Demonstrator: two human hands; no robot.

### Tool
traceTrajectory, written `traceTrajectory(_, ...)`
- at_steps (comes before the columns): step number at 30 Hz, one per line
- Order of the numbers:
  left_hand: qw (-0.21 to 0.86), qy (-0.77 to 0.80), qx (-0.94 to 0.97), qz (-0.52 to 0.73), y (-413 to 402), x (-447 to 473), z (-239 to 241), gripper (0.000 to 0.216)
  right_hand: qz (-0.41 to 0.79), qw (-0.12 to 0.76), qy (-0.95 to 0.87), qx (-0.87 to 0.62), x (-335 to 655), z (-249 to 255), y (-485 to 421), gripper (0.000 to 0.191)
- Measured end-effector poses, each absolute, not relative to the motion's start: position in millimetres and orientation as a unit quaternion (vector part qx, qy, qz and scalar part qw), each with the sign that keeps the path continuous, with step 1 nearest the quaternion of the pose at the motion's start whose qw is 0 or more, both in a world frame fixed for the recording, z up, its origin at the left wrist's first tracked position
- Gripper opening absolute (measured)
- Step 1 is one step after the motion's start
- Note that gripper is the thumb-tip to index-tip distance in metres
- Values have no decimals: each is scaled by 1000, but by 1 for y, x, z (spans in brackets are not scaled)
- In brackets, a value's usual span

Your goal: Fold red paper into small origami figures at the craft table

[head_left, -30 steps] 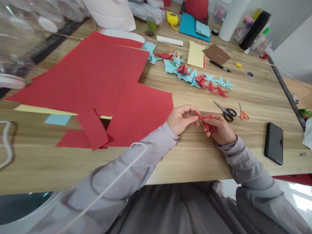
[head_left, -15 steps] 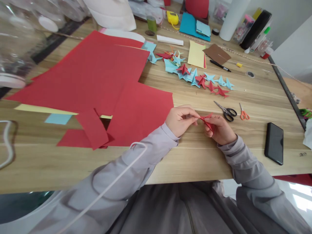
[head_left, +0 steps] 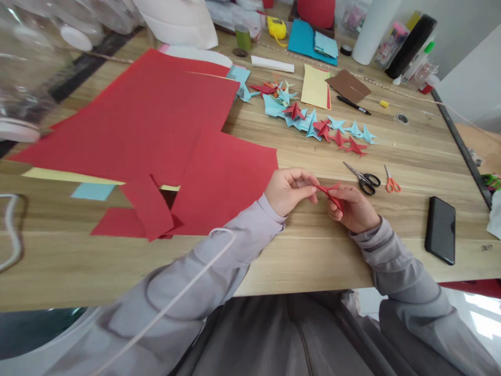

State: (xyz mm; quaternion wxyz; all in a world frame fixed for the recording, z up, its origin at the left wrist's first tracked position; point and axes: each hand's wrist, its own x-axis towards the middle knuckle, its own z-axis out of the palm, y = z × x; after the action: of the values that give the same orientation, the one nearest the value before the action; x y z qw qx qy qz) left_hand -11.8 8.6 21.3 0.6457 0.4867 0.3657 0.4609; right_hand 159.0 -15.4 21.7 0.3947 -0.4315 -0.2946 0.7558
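Note:
A small folded red paper piece (head_left: 331, 191) is held between both hands just above the wooden table (head_left: 313, 261). My left hand (head_left: 290, 190) pinches its left tip with thumb and forefinger. My right hand (head_left: 354, 209) is closed around its right part, which is partly hidden by the fingers. Both sleeves are pale grey. Large red paper sheets (head_left: 156, 125) lie to the left of the hands, with a cut red strip (head_left: 148, 206) on top near the front edge.
A row of folded blue and red paper shapes (head_left: 324, 128) lies beyond the hands. Black scissors (head_left: 364, 179) and small orange scissors (head_left: 390, 181) lie to the right, then a black phone (head_left: 440, 230). Yellow paper (head_left: 315, 87), a pen (head_left: 352, 105) and craft supplies stand at the back.
My hands have shifted only slightly. The fingers of my left hand have tightened onto the tip of the red paper piece, and the piece looks flatter.

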Motion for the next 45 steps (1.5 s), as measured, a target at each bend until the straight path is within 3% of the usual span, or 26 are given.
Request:
traceTrajectory(15, 676, 340, 448, 477, 10, -10, 17, 6, 767, 385, -288, -425, 159, 22, -15, 13)
traceTrajectory(26, 733, 355, 352, 461, 10, -7, 15, 13, 679, 452, -373, -442, 152, 24, -18, 19)
traceTrajectory(36, 654, 416, 439, 454, 6, -3, 20, 12, 661, 455, -403, -441, 153, 19, -18, 20)
traceTrajectory(45, 675, 411, 429, 437, 6, -4, 21, 10, 688, 440, -372, -441, 154, 22, -17, 19)
